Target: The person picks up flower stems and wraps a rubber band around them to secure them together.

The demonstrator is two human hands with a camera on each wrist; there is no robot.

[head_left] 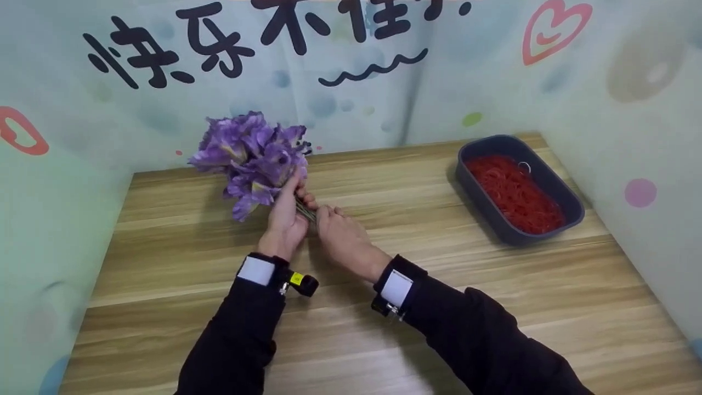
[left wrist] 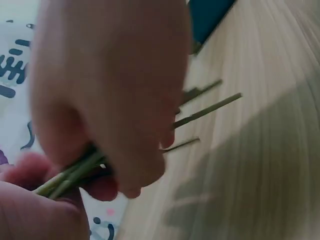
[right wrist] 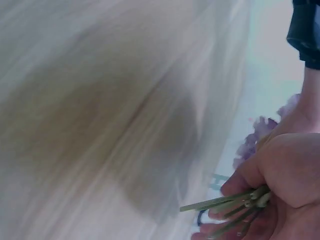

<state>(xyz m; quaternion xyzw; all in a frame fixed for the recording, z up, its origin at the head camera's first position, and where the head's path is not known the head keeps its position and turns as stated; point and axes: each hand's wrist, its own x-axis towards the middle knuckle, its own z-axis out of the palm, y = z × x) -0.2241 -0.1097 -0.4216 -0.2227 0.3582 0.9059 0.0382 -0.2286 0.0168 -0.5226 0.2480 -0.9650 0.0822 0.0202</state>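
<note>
A bunch of purple artificial flowers (head_left: pixel 255 159) is held above the table, its blooms toward the upper left in the head view. My left hand (head_left: pixel 286 216) grips the green stems (head_left: pixel 305 209) just below the blooms. Lower down, my right hand (head_left: pixel 345 238) has its fingers curled round the same stems. In the left wrist view the cut stem ends (left wrist: pixel 215 106) stick out past the right hand (left wrist: pixel 115 90). The right wrist view shows those stem ends (right wrist: pixel 220 202) emerging from the right hand's grasp, with the blooms (right wrist: pixel 255 137) partly hidden behind it.
A dark blue tub (head_left: pixel 493 222) filled with red rubber bands (head_left: pixel 513 192) stands at the right on the wood-grain table (head_left: pixel 351 340). One pale ring (head_left: pixel 525 167) lies on top of them. Printed walls (head_left: pixel 351 109) enclose the table at the back and both sides.
</note>
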